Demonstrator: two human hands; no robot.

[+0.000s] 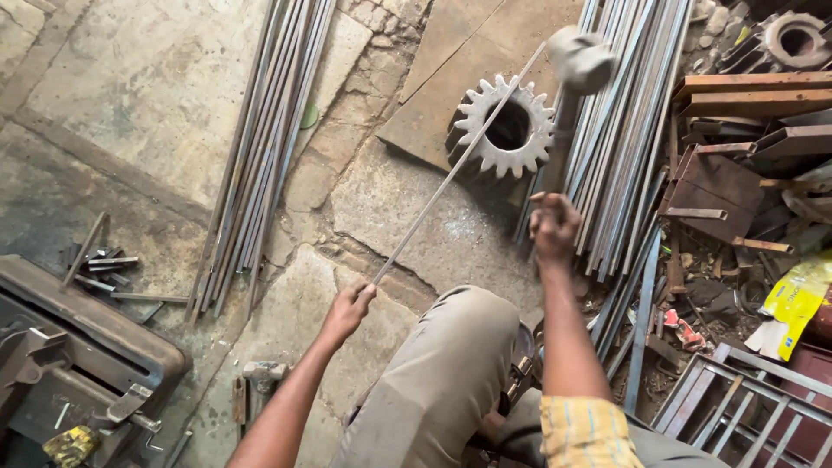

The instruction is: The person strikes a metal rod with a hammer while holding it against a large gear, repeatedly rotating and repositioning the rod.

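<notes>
Two hands are busy over the cracked stone floor [156,78]. The left hand [349,309] is closed around the near end of a thin steel rod [451,169], which runs up and away at a slant, crossing over a big toothed gear [503,126] that lies flat on the floor. The right hand [553,227] is wrapped around the handle of a hammer [579,61], raised high, its head blurred just above the rod's far end. Whether the head touches the rod, I cannot tell. Beside the gear on the right lies a thick bundle of long bars [624,130]; a second bundle [260,156] lies well apart on the left. Scrap metal [728,173] piles up at the right edge, and a dark machine [78,347] sits at lower left. The person's knee [451,364] shows between the arms.
</notes>
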